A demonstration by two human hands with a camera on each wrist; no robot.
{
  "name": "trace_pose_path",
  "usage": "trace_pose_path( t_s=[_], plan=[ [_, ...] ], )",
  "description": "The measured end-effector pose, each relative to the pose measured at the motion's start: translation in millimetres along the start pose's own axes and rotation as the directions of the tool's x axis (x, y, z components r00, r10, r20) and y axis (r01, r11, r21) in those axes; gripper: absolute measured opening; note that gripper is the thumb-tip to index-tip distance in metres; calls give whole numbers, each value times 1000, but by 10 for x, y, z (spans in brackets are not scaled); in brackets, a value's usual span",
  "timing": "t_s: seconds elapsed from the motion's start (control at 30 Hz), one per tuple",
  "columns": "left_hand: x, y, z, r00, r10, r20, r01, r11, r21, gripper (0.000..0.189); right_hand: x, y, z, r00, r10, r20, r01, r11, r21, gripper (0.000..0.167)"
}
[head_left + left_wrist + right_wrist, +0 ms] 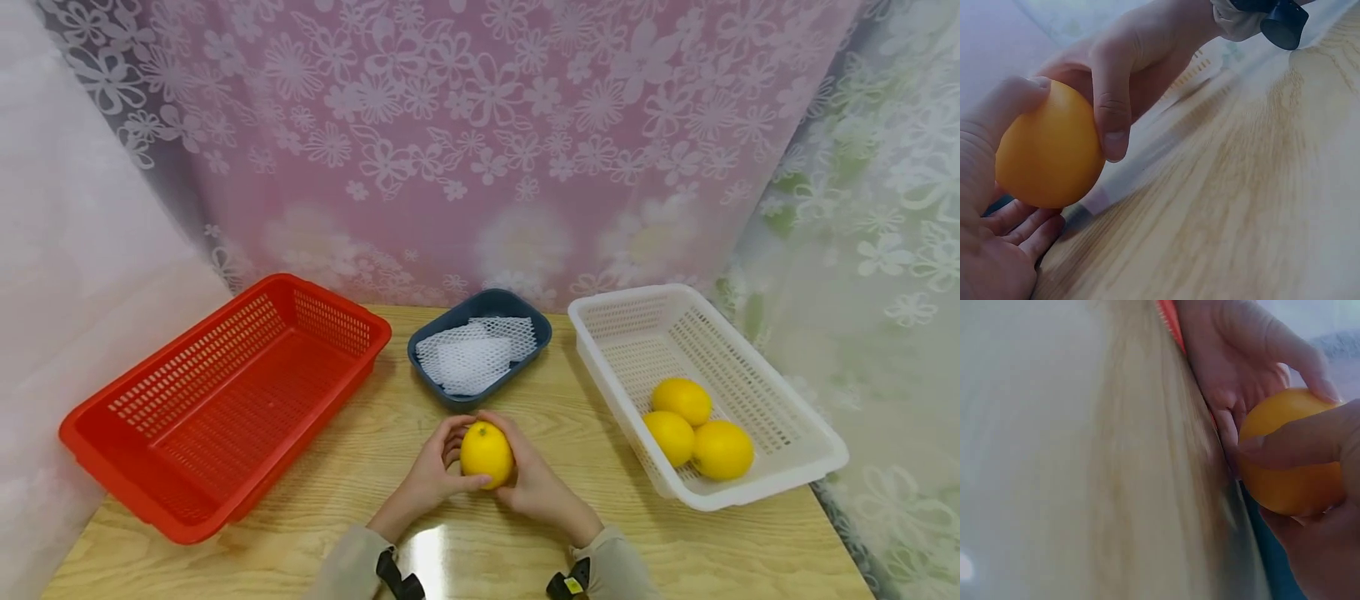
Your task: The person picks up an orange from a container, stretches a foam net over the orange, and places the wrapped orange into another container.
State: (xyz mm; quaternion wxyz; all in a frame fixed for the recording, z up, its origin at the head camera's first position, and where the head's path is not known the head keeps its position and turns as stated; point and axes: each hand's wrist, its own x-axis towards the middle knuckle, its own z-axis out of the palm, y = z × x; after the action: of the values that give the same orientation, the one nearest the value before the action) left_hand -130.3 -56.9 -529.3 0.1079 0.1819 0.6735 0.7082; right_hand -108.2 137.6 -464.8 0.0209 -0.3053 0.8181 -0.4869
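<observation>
Both hands hold one yellow lemon (487,455) low over the middle of the table, its stem end facing away from me. My left hand (433,473) is around its left side, with the thumb laid on the near face. On the other side my right hand (537,483) grips it between thumb and fingers. The left wrist view shows the left thumb on the lemon (1054,150) and the fingers curved beneath it. In the right wrist view the right thumb presses across the lemon (1291,484). Some fingertips are hidden behind the fruit.
A dark blue tray (489,400) with white foam net sleeves (472,358) stands just beyond the hands. To the left is a red basket (300,433). The white basket (600,367) at the right contains three lemons (722,450). Floral curtains surround the wooden table (337,492).
</observation>
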Motion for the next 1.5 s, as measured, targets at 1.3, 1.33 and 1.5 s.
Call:
trace_pose_path(
  t_s=[1.3,1.33,1.5],
  plan=[
    [-3,8,57,995,25,96,-40,988,152,81,28,284,43,880,-41,-474,94,992,89,34],
    [-2,8,58,995,30,96,-45,987,154,81,68,234,4,867,-64,-494,99,994,45,33],
    [4,-7,55,994,42,97,-57,986,154,81,344,206,-179,839,-211,-501,175,977,-119,32]
  ],
)
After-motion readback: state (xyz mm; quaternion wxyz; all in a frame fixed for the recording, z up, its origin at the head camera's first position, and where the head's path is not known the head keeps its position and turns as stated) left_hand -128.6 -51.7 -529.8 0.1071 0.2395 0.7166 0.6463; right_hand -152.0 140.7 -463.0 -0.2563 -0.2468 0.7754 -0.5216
